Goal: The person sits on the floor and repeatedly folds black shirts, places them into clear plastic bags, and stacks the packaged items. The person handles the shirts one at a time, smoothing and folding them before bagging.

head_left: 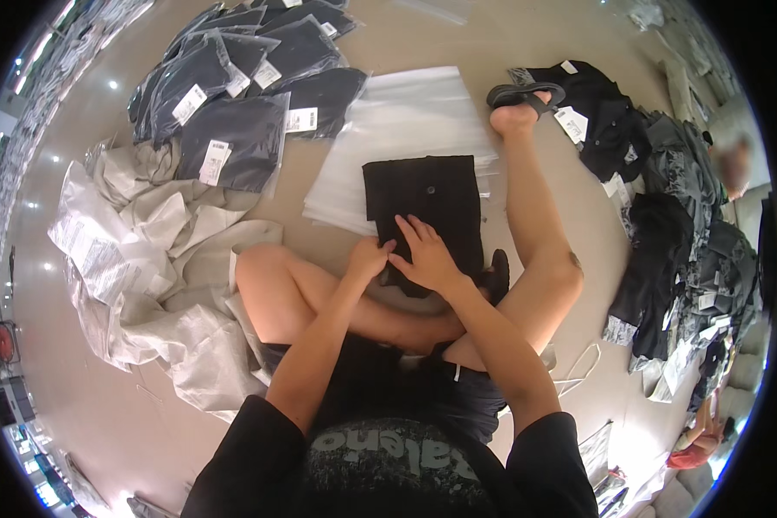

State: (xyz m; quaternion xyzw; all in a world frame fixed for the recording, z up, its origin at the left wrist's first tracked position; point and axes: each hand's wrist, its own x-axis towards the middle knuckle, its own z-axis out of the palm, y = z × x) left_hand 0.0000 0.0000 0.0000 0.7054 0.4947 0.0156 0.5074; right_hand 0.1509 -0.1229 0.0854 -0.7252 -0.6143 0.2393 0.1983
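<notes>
A folded black garment with a button (445, 192) lies in front of me, partly over a stack of clear plastic bags (410, 112). At the garment's left edge, the fingers of my left hand (371, 259) are closed on the cloth. My right hand (427, 257) rests on the garment's near part, fingers stretched out and apart, its thumb close to the left hand. The near end of the garment is partly hidden by my hands.
Bagged dark garments with white labels (237, 138) are piled at the far left. A crumpled off-white woven sack (181, 293) lies left of my knee. On the right, dark garments with tags (656, 250) form a long heap. A person in red (699, 445) sits farther off.
</notes>
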